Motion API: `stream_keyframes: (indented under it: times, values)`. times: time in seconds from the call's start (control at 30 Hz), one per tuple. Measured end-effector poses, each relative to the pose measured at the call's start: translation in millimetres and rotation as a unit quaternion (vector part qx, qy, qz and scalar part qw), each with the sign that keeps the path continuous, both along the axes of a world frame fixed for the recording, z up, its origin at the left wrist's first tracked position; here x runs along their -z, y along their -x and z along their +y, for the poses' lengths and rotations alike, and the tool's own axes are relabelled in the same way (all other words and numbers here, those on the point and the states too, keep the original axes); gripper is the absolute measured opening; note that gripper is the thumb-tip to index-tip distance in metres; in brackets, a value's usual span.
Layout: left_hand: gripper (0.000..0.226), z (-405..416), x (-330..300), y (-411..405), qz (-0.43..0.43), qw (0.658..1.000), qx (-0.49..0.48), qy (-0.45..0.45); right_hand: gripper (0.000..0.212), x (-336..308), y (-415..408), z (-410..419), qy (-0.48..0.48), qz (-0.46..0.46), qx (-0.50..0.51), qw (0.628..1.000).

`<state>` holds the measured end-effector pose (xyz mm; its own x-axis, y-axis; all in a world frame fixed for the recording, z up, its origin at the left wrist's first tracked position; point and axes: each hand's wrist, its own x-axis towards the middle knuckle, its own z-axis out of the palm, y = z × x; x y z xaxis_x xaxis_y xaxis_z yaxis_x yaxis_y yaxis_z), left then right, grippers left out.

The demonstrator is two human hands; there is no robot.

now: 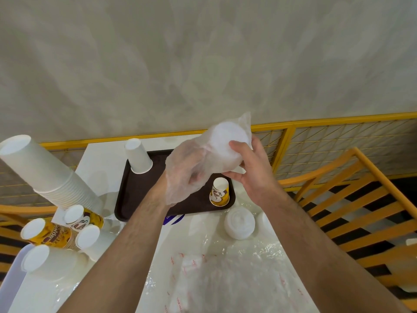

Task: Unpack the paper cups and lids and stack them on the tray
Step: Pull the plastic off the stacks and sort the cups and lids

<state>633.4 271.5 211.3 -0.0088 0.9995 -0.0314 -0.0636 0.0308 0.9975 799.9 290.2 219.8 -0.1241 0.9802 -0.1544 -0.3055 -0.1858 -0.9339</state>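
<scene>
Lids [225, 150] in bag: both hands; tray [135, 188] under, cups w/ it.

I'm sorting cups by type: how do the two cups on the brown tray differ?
The plain white cup stands at the tray's far left corner; the printed yellow-and-white cup stands near its right edge. The white cup looks bigger. Both stand upside down.

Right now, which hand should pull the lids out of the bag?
Left, probably. The left hand is already inside the plastic bag, reaching toward the lids. The right hand holds the bag's end from outside, steadying it.
</scene>
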Motion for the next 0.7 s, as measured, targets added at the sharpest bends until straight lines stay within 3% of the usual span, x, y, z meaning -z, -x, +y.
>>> stream_keyframes:
  times: [0.1, 0.17, 0.23, 0.27, 0.37, 0.43, 0.47, 0.6, 0.7]
  values:
    - [0.030, -6, 0, 0, -0.026, 0.997, 0.011, 0.065, 0.049, -1, 0, 0, -0.013, -0.023, 0.014, 1.000]
    - [0.020, -8, -1, 1, -0.055, 0.997, 0.003, 0.052, 0.052, 0, 1, -1, -0.020, -0.039, 0.012, 0.999]
    - [0.026, -8, -7, -4, 0.008, 0.999, 0.022, 0.030, 0.053, 1, 3, -3, -0.028, -0.052, -0.002, 0.998]
    - [0.023, -6, -9, -5, -0.008, 0.999, 0.026, 0.036, 0.052, 1, 5, -5, -0.030, -0.051, -0.008, 0.998]
    - [0.017, -5, -7, -4, -0.182, 0.977, 0.093, 0.053, 0.047, 3, 11, -10, -0.034, -0.032, -0.042, 0.998]
    - [0.068, -7, -8, -1, -0.237, 0.961, 0.116, 0.078, 0.045, 4, 11, -11, -0.037, -0.029, -0.088, 0.995]
    - [0.078, -10, -11, 2, -0.268, 0.950, 0.128, 0.095, 0.044, 3, 8, -9, -0.039, -0.038, -0.117, 0.992]
    - [0.076, -17, -17, 11, -0.322, 0.921, 0.182, 0.118, 0.046, -4, -18, 7, -0.090, -0.126, -0.192, 0.969]
    - [0.065, -24, -26, 7, -0.356, 0.884, 0.281, 0.111, 0.040, -5, -25, 11, -0.152, -0.135, -0.218, 0.954]
